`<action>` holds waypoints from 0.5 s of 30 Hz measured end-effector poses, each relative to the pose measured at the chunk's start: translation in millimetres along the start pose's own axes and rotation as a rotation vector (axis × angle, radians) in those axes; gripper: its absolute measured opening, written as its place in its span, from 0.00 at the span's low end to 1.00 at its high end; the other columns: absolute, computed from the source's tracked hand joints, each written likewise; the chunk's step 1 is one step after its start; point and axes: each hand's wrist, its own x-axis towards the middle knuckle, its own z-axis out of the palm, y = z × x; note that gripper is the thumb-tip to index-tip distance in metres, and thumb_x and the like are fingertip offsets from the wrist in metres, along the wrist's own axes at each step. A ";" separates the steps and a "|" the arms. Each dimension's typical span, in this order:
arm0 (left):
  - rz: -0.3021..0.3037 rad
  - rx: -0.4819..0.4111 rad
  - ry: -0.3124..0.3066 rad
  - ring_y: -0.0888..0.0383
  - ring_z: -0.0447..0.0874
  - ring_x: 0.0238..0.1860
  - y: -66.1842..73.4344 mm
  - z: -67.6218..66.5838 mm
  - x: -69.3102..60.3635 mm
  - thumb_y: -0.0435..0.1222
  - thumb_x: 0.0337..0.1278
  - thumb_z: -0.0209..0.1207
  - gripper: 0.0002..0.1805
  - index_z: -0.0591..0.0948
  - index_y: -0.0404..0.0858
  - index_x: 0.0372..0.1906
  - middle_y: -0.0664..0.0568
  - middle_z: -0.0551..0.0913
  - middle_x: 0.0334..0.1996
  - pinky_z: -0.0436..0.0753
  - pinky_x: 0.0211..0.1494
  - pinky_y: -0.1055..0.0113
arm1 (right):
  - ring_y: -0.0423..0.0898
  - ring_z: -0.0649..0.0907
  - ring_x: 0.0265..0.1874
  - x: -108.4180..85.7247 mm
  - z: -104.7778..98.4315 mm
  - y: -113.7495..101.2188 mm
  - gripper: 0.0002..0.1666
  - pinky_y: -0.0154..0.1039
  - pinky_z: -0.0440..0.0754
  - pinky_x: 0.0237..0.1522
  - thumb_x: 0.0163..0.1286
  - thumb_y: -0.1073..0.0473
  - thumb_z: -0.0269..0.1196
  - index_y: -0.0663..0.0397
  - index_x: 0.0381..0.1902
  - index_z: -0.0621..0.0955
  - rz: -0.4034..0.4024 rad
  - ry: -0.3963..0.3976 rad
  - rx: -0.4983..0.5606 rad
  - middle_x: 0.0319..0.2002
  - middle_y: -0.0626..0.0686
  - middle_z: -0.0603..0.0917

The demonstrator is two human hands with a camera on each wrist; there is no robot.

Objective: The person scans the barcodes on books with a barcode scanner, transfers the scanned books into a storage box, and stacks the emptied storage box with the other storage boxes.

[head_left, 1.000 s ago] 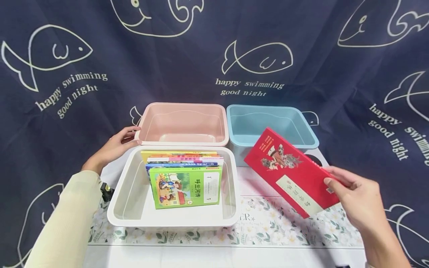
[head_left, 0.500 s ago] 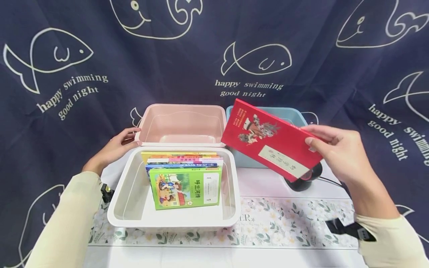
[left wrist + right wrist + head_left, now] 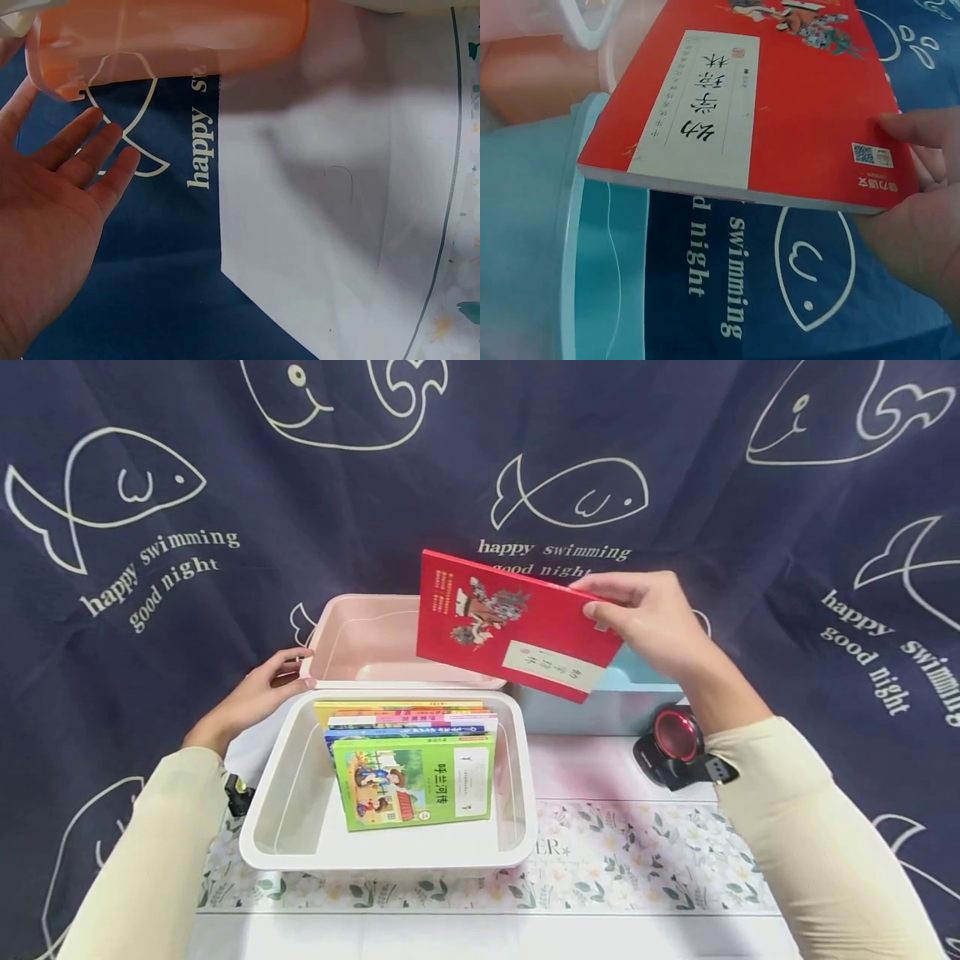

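My right hand [image 3: 651,610] pinches a red book [image 3: 487,647] at its right end, with the cover facing me. In the head view the book hangs in the air over the right part of the pink bin [image 3: 360,647] and the left part of the blue bin [image 3: 600,714]. In the right wrist view the thumb lies on the cover of the red book [image 3: 802,112]. My left hand [image 3: 258,693] touches the left rim of the pink bin with its fingertips. The left wrist view has the left hand [image 3: 56,202] with its fingers spread beside the orange-looking bin [image 3: 172,37].
Nearest me stands a white bin [image 3: 292,852] holding several upright books, a green one [image 3: 420,785] in front. A black object with a red round face [image 3: 675,733] is beside the blue bin. A dark printed cloth [image 3: 375,518] hangs behind.
My right hand has carried the red book left and upward, from in front of the blue bin to over the pink one. The left hand has stayed on the rim.
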 end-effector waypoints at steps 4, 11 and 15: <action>0.002 -0.005 0.003 0.31 0.61 0.77 -1.2 -0.9 0.2 0.50 0.76 0.56 0.38 0.56 0.44 0.81 0.31 0.61 0.78 0.64 0.75 0.32 | 0.47 0.89 0.34 20.9 13.9 -3.7 0.15 0.36 0.87 0.37 0.72 0.61 0.66 0.48 0.55 0.88 -0.050 -0.044 0.035 0.40 0.49 0.92; -0.008 -0.002 0.007 0.31 0.62 0.77 -1.8 -0.4 1.9 0.50 0.76 0.56 0.38 0.55 0.45 0.82 0.32 0.61 0.78 0.65 0.75 0.32 | 0.50 0.91 0.39 52.0 40.6 -5.4 0.16 0.38 0.89 0.40 0.72 0.61 0.66 0.47 0.56 0.88 -0.115 -0.127 0.099 0.46 0.54 0.91; -0.015 -0.009 0.001 0.30 0.62 0.77 -1.5 1.5 1.7 0.50 0.76 0.55 0.39 0.55 0.45 0.82 0.31 0.60 0.78 0.65 0.74 0.31 | 0.49 0.90 0.41 64.4 57.2 -7.9 0.16 0.40 0.90 0.42 0.72 0.61 0.66 0.47 0.57 0.87 -0.115 -0.163 0.120 0.48 0.53 0.91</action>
